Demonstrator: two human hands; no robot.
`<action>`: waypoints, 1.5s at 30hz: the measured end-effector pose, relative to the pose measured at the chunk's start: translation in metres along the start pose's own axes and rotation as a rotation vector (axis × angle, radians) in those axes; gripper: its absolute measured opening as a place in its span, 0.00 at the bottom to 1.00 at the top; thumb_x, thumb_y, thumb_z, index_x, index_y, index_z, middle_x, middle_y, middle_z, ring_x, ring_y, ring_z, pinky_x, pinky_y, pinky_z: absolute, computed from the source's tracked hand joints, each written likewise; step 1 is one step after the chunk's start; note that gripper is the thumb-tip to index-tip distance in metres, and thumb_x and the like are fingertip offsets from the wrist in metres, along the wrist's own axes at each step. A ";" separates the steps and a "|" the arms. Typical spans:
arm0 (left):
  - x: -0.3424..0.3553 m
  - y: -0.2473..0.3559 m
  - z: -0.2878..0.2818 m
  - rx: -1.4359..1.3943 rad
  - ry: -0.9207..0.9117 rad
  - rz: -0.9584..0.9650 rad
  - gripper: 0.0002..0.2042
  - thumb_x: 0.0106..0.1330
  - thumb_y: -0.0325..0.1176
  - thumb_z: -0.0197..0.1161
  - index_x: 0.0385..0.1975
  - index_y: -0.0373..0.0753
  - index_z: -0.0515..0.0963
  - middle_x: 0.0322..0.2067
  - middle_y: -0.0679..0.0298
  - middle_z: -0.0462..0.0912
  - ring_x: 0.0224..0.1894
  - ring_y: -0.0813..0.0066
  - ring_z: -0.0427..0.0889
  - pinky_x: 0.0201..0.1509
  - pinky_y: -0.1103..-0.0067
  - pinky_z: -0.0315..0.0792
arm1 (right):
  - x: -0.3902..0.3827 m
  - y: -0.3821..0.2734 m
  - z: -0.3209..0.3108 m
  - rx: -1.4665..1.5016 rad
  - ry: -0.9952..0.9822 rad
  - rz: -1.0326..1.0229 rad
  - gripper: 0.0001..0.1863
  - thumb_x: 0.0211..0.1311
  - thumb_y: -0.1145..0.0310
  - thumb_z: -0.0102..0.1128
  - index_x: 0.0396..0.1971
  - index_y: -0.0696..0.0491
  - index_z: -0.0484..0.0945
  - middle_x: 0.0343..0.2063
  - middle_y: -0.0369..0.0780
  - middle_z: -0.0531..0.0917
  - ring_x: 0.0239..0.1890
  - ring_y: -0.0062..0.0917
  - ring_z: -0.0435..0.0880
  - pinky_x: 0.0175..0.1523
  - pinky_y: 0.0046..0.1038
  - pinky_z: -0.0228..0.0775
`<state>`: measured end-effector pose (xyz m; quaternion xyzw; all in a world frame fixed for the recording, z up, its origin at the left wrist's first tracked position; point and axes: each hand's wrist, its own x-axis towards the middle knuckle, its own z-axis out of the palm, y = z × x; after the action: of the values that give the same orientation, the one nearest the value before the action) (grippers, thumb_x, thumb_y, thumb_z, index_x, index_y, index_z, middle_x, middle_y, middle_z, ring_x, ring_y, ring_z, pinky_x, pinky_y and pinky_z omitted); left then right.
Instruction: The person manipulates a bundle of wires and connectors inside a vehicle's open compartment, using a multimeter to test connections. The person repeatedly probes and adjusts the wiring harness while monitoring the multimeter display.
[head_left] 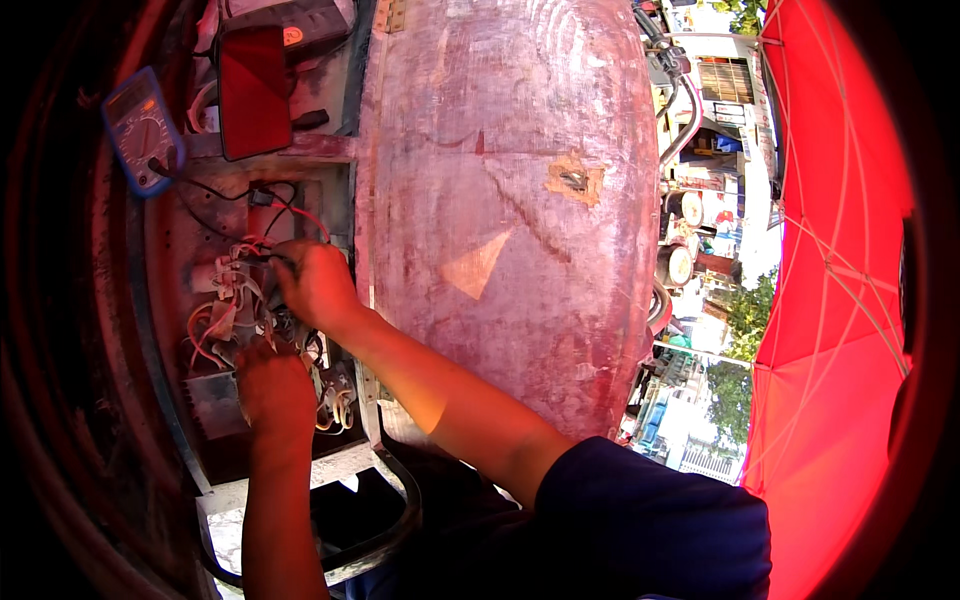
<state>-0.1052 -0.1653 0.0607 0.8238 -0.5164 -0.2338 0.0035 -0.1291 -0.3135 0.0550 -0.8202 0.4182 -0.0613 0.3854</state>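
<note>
Wire bundle (228, 292), tangled and pale with some red strands, sits inside an open metal compartment (165, 365), its long axis running roughly away from the person. The 2 hands are apart from each other, and both are at the bundle. The left hand (275, 388) reaches straight up to the bundle's near end, touching it; its fingertips are hidden among the strands, so I cannot tell whether they grip anything. The right hand (318, 285) comes across from the right to the bundle's far right side, its fingers closed round what looks like a slim black probe (266, 257) pointing left toward the bundle. Beyond the bundle and to its left lies a blue-framed multimeter (143, 130) with dark leads. A broad, scuffed reddish panel (550, 330) fills the area right of the bundle.
</note>
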 end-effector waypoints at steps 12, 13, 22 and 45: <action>-0.004 -0.033 -0.029 -0.324 -0.132 0.037 0.10 0.46 0.23 0.61 0.30 0.34 0.81 0.30 0.52 0.81 0.39 0.55 0.78 0.48 0.68 0.70 | -0.009 -0.024 -0.033 -0.004 0.030 0.023 0.09 0.53 0.73 0.59 0.35 0.57 0.81 0.31 0.51 0.82 0.35 0.46 0.81 0.40 0.37 0.73; -0.005 -0.033 -0.026 -0.302 -0.123 0.055 0.10 0.46 0.23 0.61 0.30 0.34 0.82 0.31 0.53 0.81 0.39 0.55 0.78 0.49 0.68 0.70 | -0.014 -0.030 -0.040 0.047 -0.027 0.039 0.09 0.53 0.73 0.59 0.35 0.57 0.81 0.32 0.50 0.82 0.35 0.46 0.81 0.40 0.36 0.74; -0.011 -0.035 0.003 -0.186 -0.070 0.098 0.11 0.46 0.24 0.60 0.31 0.36 0.83 0.32 0.53 0.82 0.40 0.56 0.78 0.53 0.66 0.69 | -0.055 -0.031 -0.044 -0.106 -0.375 0.050 0.11 0.52 0.70 0.59 0.37 0.53 0.81 0.32 0.47 0.82 0.36 0.44 0.81 0.41 0.38 0.74; 0.001 -0.043 -0.017 -0.466 0.007 -0.094 0.08 0.47 0.18 0.63 0.28 0.33 0.82 0.30 0.49 0.80 0.37 0.52 0.78 0.45 0.65 0.72 | -0.084 -0.025 -0.053 -0.310 -0.311 0.340 0.08 0.43 0.75 0.56 0.26 0.59 0.80 0.25 0.51 0.82 0.31 0.44 0.83 0.35 0.42 0.75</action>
<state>-0.0621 -0.1497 0.0651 0.8247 -0.4097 -0.3435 0.1843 -0.1896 -0.2737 0.1280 -0.7871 0.4901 0.1955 0.3194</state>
